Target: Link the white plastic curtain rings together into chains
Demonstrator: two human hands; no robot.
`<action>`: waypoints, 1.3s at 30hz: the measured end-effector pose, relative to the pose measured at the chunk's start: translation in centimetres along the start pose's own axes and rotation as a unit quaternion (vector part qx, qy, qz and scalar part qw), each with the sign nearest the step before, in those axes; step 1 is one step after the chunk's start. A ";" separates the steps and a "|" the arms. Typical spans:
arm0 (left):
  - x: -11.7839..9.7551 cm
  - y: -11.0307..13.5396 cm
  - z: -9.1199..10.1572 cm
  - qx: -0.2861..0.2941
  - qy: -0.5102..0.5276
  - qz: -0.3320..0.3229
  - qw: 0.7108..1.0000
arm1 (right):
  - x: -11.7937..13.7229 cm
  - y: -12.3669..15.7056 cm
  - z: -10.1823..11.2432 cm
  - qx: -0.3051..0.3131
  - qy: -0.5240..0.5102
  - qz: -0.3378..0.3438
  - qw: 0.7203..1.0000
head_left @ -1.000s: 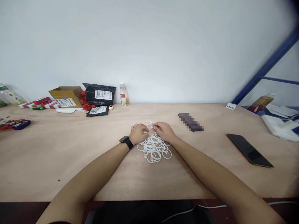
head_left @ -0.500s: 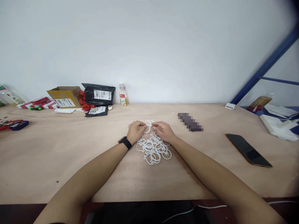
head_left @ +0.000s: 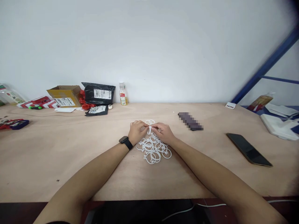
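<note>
Between the fingertips of my left hand (head_left: pixel 137 132) and my right hand (head_left: pixel 164 132) is a small white plastic curtain ring (head_left: pixel 149 131), pinched at its top from both sides. It is seen nearly edge-on, and the fingers partly cover it. Just beyond the fingertips, white rings (head_left: pixel 150 121) lie overlapping on the table. Below my hands, close to both wrists, spreads a loose pile of similar white rings (head_left: pixel 153 150) with small tabs on them. A black watch (head_left: pixel 126 142) is on my left wrist.
On the wooden table (head_left: pixel 93 146), a phone (head_left: pixel 249 149) and a pixelated dark object (head_left: pixel 190 121) lie to the right. Along the wall stand a juice bottle (head_left: pixel 123 94), black parcels (head_left: pixel 99 94) and an open cardboard box (head_left: pixel 65 96). A white charger (head_left: pixel 230 105) sits at the back right.
The ring between my fingers has turned from facing me to nearly edge-on. My hands have drawn slightly closer together, and the rings beyond them show more clearly.
</note>
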State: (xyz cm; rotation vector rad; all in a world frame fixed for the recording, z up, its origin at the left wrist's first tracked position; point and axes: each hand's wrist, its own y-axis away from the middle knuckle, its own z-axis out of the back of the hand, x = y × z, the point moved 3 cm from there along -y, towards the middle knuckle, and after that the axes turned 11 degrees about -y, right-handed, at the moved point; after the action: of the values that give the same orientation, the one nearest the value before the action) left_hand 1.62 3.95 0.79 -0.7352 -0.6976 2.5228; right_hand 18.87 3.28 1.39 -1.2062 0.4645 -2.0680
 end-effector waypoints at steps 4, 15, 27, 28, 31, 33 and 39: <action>-0.4 0.1 0.4 -0.019 0.010 -0.027 0.999 | -0.1 0.1 -0.1 -0.017 0.010 -0.009 1.000; -1.1 0.3 0.9 -0.004 0.003 -0.093 0.996 | 0.2 0.0 0.3 0.024 0.004 0.023 0.999; -0.8 0.2 0.7 -0.017 -0.022 -0.068 0.997 | 0.2 0.0 0.0 -0.007 0.054 0.032 0.998; -0.7 0.2 0.6 -0.022 -0.021 -0.054 0.998 | 0.1 0.0 0.1 -0.021 0.068 0.027 0.997; -0.2 0.1 0.4 -0.020 -0.015 -0.012 1.000 | -0.7 -0.1 0.7 -0.070 0.113 0.010 0.991; 0.0 0.0 0.2 0.003 -0.012 0.004 1.000 | -1.4 -0.1 1.1 -0.097 0.137 -0.010 0.986; -0.4 0.0 -0.6 0.099 -0.010 -0.021 0.995 | -3.0 -0.1 0.9 -0.049 0.133 -0.084 0.986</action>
State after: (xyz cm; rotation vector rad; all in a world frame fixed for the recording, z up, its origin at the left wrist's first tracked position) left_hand 2.29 3.95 0.53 -0.6194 -0.4548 2.5180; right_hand 20.60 5.58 0.03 -1.0582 0.6131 -2.3907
